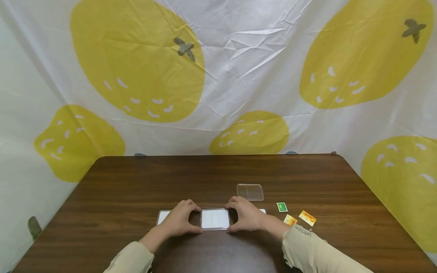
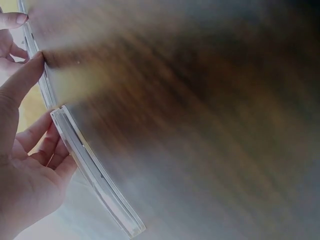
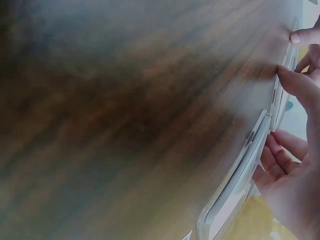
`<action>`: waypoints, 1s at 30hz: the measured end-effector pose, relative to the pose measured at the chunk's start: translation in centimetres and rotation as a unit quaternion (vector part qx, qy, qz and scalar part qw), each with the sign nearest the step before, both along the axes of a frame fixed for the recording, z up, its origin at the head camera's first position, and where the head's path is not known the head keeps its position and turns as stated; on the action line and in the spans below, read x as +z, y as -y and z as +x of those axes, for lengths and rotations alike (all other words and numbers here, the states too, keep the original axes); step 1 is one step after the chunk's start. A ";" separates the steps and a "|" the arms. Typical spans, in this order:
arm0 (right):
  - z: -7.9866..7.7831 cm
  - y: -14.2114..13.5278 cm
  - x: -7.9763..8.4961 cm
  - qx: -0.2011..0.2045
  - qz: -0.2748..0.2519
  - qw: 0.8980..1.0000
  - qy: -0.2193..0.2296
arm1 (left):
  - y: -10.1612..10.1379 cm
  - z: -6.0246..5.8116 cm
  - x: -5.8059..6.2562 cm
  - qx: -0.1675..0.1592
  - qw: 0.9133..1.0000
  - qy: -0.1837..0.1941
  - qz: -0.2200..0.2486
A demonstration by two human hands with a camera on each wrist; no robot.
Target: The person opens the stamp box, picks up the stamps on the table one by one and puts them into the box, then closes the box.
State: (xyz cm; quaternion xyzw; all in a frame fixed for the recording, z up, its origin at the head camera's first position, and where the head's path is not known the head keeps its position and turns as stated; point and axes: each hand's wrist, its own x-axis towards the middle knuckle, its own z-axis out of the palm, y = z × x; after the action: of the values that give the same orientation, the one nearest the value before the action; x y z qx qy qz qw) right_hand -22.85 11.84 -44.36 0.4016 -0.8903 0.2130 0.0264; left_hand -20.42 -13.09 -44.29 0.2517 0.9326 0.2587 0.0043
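Observation:
A flat clear plastic case (image 1: 215,219) with a white insert lies at the middle of the table's near part. My left hand (image 1: 179,219) holds its left end, thumb at the near corner and fingers at the far one. At the opposite end my right hand (image 1: 247,215) grips it the same way. A second case (image 1: 163,216) with white inside is partly hidden under the left hand; its edge (image 2: 95,172) shows in the left wrist view. Behind the right hand a third case (image 1: 262,211) is mostly covered, its side (image 3: 235,177) visible from the right wrist.
Beyond the right hand lies a clear, thin plastic lid or tray (image 1: 250,192). To the right are a small green stamp-like piece (image 1: 282,207) and two orange-yellow ones, one (image 1: 290,219) by the right forearm and another (image 1: 307,218) farther right. A lemon-print curtain (image 1: 239,76) hangs behind the brown table (image 1: 136,178).

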 end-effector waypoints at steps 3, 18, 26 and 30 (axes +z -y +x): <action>-0.1 0.1 0.0 0.002 0.002 1.000 0.003 | 0.0 0.0 0.0 -0.003 1.000 0.003 0.002; -0.2 0.3 -0.1 0.004 -0.014 1.000 0.001 | 0.0 0.0 0.1 -0.010 1.000 0.007 0.001; -0.4 -0.2 -0.1 0.005 -0.043 0.999 0.020 | 0.0 -0.1 0.1 -0.011 1.000 -0.002 -0.001; -0.8 -0.5 0.1 0.005 -0.054 0.998 0.015 | 0.0 0.0 0.0 -0.012 1.000 -0.010 -0.002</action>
State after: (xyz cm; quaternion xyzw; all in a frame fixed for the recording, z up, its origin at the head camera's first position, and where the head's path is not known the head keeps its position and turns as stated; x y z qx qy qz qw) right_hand -23.61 12.36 -44.28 0.4006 -0.8760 0.2668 0.0332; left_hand -20.44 -13.11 -44.29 0.2657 0.9299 0.2543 -0.0011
